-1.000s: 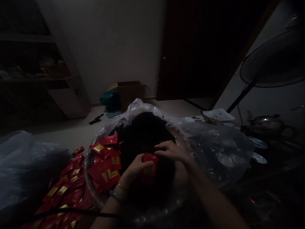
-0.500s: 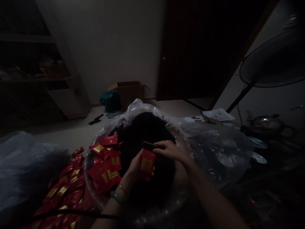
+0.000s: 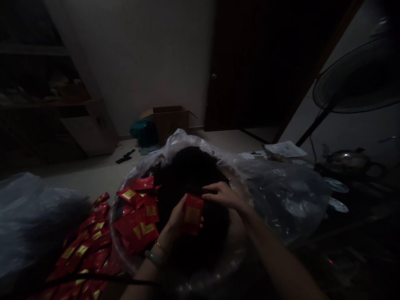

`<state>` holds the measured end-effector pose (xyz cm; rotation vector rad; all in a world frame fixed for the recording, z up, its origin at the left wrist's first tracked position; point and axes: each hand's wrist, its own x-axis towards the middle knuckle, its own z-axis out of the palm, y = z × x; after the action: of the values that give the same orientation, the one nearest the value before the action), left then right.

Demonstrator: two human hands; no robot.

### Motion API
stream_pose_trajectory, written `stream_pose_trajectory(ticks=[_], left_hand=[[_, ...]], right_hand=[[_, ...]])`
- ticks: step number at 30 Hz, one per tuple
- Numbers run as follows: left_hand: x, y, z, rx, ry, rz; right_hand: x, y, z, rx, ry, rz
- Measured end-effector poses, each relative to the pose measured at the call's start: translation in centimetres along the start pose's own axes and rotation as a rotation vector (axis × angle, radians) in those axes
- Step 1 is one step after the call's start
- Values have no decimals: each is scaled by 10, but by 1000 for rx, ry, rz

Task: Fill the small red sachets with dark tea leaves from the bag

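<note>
My left hand (image 3: 176,218) is closed on a small red packet with a gold label (image 3: 193,213), held upright over a dark heap of loose material (image 3: 190,179). My right hand (image 3: 222,196) hovers at the packet's top edge, fingers pinched together; what they hold is too dark to make out. The dark heap lies in a clear plastic bag (image 3: 281,196) inside a round basin (image 3: 131,262). Several red packets (image 3: 139,216) rest on the basin's left side.
More red packets (image 3: 84,250) are scattered on the floor at the left, beside another plastic bag (image 3: 28,221). A cardboard box (image 3: 168,118), a shelf (image 3: 56,100), a dark door (image 3: 250,62), a standing fan (image 3: 356,79) and a kettle (image 3: 346,160) surround the spot.
The red packet has turned upright in my left hand, showing its gold label. My right hand held a dark scoop-like object above the packet half a second ago and has since dropped closer to it.
</note>
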<state>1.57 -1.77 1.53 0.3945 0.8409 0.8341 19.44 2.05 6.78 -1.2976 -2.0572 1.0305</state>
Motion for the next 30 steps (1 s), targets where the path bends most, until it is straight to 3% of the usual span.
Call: stream_pose_trajectory(ticks=[30], left_hand=[[2, -2, -2, 18, 21, 27]], right_hand=[[1, 3, 2, -9, 4, -67]])
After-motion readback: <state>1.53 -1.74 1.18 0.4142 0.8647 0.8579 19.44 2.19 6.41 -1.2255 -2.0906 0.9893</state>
